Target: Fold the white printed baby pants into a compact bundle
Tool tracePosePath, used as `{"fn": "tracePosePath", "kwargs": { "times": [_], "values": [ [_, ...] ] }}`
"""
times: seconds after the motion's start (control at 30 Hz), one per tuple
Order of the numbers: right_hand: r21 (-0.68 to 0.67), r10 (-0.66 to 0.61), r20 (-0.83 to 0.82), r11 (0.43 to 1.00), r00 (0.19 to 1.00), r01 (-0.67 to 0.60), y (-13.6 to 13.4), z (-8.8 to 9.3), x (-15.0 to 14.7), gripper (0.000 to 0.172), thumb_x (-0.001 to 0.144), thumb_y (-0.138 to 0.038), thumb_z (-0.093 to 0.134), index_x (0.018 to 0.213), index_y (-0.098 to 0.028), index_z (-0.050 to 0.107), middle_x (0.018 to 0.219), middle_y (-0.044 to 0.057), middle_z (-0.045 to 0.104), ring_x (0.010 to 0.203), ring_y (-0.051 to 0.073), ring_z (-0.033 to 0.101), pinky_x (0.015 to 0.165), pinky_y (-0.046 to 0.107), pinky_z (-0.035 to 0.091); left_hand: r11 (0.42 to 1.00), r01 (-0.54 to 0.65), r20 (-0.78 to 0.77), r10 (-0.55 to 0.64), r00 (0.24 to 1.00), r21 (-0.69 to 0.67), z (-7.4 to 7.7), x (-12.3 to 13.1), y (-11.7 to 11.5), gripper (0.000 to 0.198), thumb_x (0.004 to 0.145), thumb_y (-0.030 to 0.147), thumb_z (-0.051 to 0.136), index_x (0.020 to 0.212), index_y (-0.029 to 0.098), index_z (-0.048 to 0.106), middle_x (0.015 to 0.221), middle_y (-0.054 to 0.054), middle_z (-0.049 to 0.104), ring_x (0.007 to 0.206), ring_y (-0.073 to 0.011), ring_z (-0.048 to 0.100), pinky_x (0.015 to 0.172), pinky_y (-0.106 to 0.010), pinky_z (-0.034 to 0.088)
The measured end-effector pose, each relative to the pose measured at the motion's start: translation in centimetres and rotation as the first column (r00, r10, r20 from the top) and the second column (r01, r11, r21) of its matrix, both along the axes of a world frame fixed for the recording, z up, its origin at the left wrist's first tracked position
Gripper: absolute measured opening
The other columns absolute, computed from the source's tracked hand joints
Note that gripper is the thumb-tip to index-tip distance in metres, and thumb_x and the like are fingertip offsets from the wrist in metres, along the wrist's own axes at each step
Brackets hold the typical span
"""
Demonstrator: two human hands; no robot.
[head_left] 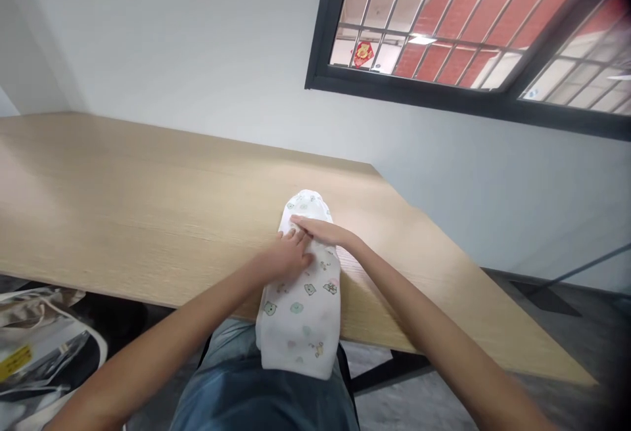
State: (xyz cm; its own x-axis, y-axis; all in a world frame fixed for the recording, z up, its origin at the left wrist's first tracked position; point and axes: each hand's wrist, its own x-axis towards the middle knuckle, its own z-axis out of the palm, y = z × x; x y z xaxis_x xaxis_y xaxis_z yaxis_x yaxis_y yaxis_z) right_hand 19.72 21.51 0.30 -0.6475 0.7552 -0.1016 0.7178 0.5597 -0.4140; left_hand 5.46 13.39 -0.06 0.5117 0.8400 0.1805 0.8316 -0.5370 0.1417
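A long, narrow folded white cloth (303,316) with small printed animal faces lies over the table's front edge. Its rounded far end rests on the tabletop, and its near end hangs over my lap. What kind of cloth article it is, I cannot make out. My left hand (288,259) lies on the cloth's left side with the fingers spread. Just beyond, my right hand (318,228) rests flat across the cloth, fingers stretched out to the left. The fingertips of both hands are close together, and neither hand grips the fabric.
The light wooden table (148,201) runs along a pale wall and ends in a slanted edge at right. A barred window (424,30) is above. At lower left stands a bag (44,345) with items inside. A dark table leg (389,372) shows below.
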Motion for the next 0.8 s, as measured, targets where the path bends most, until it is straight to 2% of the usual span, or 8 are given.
{"fn": "tracePosePath", "kwargs": {
  "times": [0.13, 0.23, 0.3, 0.47, 0.53, 0.63, 0.7, 0.8],
  "values": [
    [0.129, -0.085, 0.045, 0.989, 0.995, 0.079, 3.1, -1.4, -0.7, 0.049, 0.094, -0.024, 0.024, 0.140, -0.008, 0.029, 0.146, 0.010, 0.021, 0.134, 0.024, 0.015, 0.109, 0.042, 0.010, 0.998, 0.016, -0.026, -0.017, 1.000, -0.053, -2.2, -1.0, -6.2, 0.048, 0.095, 0.033, 0.030, 0.138, 0.011, 0.031, 0.144, -0.010, 0.028, 0.132, -0.0274, 0.027, 0.106, -0.047, 0.026],
    [0.185, -0.123, 0.067, 0.977, 0.990, 0.109, 4.4, -1.7, -1.2, 0.049, 0.093, -0.022, 0.023, 0.140, -0.005, 0.027, 0.146, 0.012, 0.021, 0.134, 0.023, 0.015, 0.109, 0.041, 0.010, 0.994, 0.105, -0.013, -0.105, 0.994, -0.003, -3.7, -2.5, -11.3, 0.056, 0.092, 0.037, 0.036, 0.140, 0.011, 0.025, 0.146, -0.008, 0.023, 0.133, -0.0272, 0.023, 0.106, -0.048, 0.027],
    [0.201, -0.133, 0.087, 0.973, 0.987, 0.113, 4.4, -1.5, -1.5, 0.049, 0.093, -0.022, 0.023, 0.140, -0.007, 0.027, 0.145, 0.012, 0.021, 0.134, 0.024, 0.017, 0.109, 0.042, 0.011, 0.987, 0.146, -0.009, -0.146, 0.989, 0.066, -4.8, -3.5, -13.1, 0.065, 0.086, 0.030, 0.047, 0.141, 0.010, 0.020, 0.146, -0.009, 0.021, 0.133, -0.0298, 0.022, 0.103, -0.051, 0.031],
    [0.159, -0.073, 0.164, 0.986, 0.984, 0.046, 0.6, 0.4, -1.2, 0.043, 0.093, -0.031, 0.030, 0.130, -0.013, 0.044, 0.137, 0.010, 0.039, 0.125, 0.027, 0.035, 0.102, 0.041, 0.030, 0.958, 0.232, -0.009, -0.234, 0.972, 0.171, -5.8, -5.5, -12.1, 0.077, 0.072, -0.007, 0.036, 0.141, 0.023, 0.019, 0.144, 0.002, 0.028, 0.130, -0.0197, 0.033, 0.102, -0.040, 0.037],
    [0.113, -0.010, 0.195, 0.993, 0.981, -0.013, -2.5, 1.8, -0.7, 0.042, 0.092, -0.038, 0.035, 0.126, -0.017, 0.049, 0.133, 0.008, 0.045, 0.121, 0.027, 0.042, 0.098, 0.039, 0.037, 0.940, 0.298, 0.008, -0.303, 0.953, 0.168, -5.3, -6.1, -11.0, 0.073, 0.075, -0.008, 0.033, 0.139, 0.028, 0.026, 0.142, 0.004, 0.034, 0.127, -0.0163, 0.038, 0.101, -0.036, 0.038],
    [0.039, 0.149, 0.240, 0.986, 0.959, -0.163, -8.4, 3.4, 0.3, 0.042, 0.092, -0.039, 0.040, 0.127, -0.018, 0.050, 0.134, 0.007, 0.044, 0.120, 0.026, 0.043, 0.097, 0.039, 0.039, 0.913, 0.370, 0.030, -0.381, 0.924, 0.170, -4.4, -6.7, -9.7, 0.060, 0.082, -0.001, 0.038, 0.135, 0.028, 0.034, 0.139, 0.003, 0.039, 0.124, -0.0184, 0.041, 0.100, -0.036, 0.038],
    [0.059, 0.213, 0.275, 0.969, 0.938, -0.238, -12.4, 3.2, 0.9, 0.051, 0.085, -0.039, 0.053, 0.130, -0.015, 0.047, 0.136, 0.010, 0.040, 0.122, 0.027, 0.040, 0.099, 0.039, 0.037, 0.902, 0.392, 0.035, -0.404, 0.914, 0.180, -4.2, -7.0, -9.3, 0.055, 0.086, 0.004, 0.041, 0.135, 0.028, 0.035, 0.139, 0.002, 0.039, 0.125, -0.0203, 0.040, 0.100, -0.037, 0.038],
    [0.255, 0.179, 0.308, 0.931, 0.934, -0.263, -16.9, 0.9, 1.6, 0.084, 0.068, -0.035, 0.071, 0.137, -0.007, 0.034, 0.141, 0.017, 0.030, 0.127, 0.034, 0.030, 0.101, 0.045, 0.034, 0.893, 0.407, 0.053, -0.424, 0.904, 0.193, -4.4, -7.2, -9.0, 0.048, 0.089, 0.008, 0.040, 0.134, 0.025, 0.036, 0.138, 0.000, 0.040, 0.125, -0.0203, 0.039, 0.100, -0.036, 0.037]
  ]
}}
